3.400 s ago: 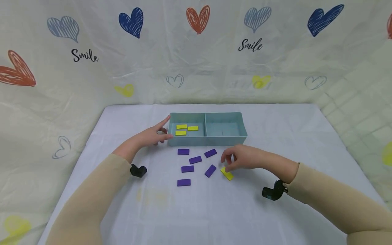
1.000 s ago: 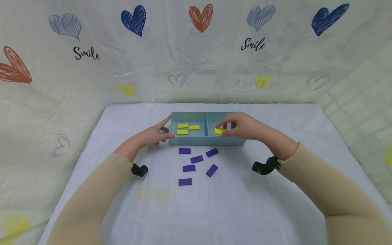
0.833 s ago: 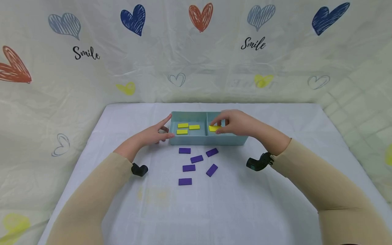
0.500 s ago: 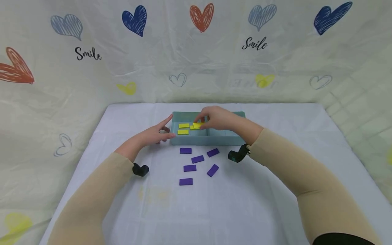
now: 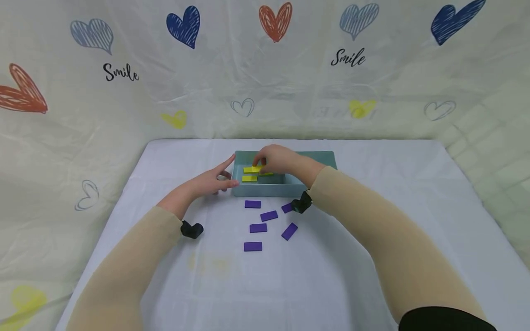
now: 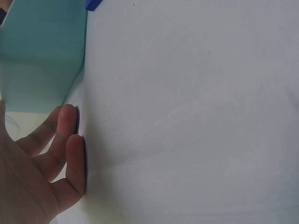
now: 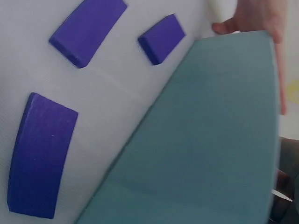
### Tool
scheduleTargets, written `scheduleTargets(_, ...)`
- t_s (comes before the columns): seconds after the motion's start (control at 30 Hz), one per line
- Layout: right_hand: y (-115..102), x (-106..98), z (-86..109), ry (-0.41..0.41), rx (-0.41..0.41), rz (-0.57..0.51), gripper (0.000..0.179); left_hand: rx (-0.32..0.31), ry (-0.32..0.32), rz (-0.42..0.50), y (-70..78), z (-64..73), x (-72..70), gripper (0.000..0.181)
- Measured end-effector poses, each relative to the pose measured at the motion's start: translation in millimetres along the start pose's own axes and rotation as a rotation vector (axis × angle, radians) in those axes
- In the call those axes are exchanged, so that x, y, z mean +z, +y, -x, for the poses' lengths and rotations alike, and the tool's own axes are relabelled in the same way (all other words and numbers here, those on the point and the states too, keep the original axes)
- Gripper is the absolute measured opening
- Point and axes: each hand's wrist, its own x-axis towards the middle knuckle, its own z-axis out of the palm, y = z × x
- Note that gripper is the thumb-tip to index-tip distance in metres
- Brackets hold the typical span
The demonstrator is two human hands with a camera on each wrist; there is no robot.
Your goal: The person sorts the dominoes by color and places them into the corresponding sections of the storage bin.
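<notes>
A pale teal two-compartment box (image 5: 269,191) stands toward the back of the table. My left hand (image 5: 207,182) rests at its left end, index finger and thumb stretched out to the back and front corners. In the left wrist view, the other fingers (image 6: 74,156) are bent beside the box wall. My right hand (image 5: 281,158) reaches into the left compartment and pinches a small yellow rectangular block (image 5: 256,169) over the other yellow blocks (image 5: 249,179) lying there. The right forearm hides much of the right compartment. In the right wrist view, the box's wall (image 7: 201,126) hides the held block.
Several purple rectangular blocks (image 5: 258,228) lie scattered on the white tablecloth (image 5: 215,285) in front of the box. One purple block (image 5: 286,208) is partly covered by the right wrist camera (image 5: 302,202). A cloth printed with hearts (image 5: 290,69) hangs behind.
My right hand picked the yellow block up from the table right of the purple ones, carried it over the right compartment, then left across the divider. My left hand stayed at the box's end.
</notes>
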Motion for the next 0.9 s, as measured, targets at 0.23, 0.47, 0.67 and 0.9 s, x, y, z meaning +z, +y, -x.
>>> scheduleTargets(0.23, -3.4, 12.2, -14.1, -0.027, 0.028, 0.115, 0.030, 0.009, 0.002, 0.003, 0.2, 2.3, -0.6, 0.091)
scheduleTargets(0.47, -4.9, 20.7, -20.2, -0.010, 0.033, 0.108, 0.030, 0.013, 0.004, -0.005, -0.6, 2.3, -0.6, 0.090)
scheduleTargets(0.67, -3.0, 26.2, -20.9, 0.006, 0.009, 0.141, 0.032, 0.018, -0.001, 0.001, -1.1, 1.6, 0.2, 0.091)
scheduleTargets(0.9, -7.6, 17.7, -14.6, 0.025, 0.011, 0.087, 0.034, 0.028, -0.002, 0.001, -3.1, 2.0, -1.1, 0.090)
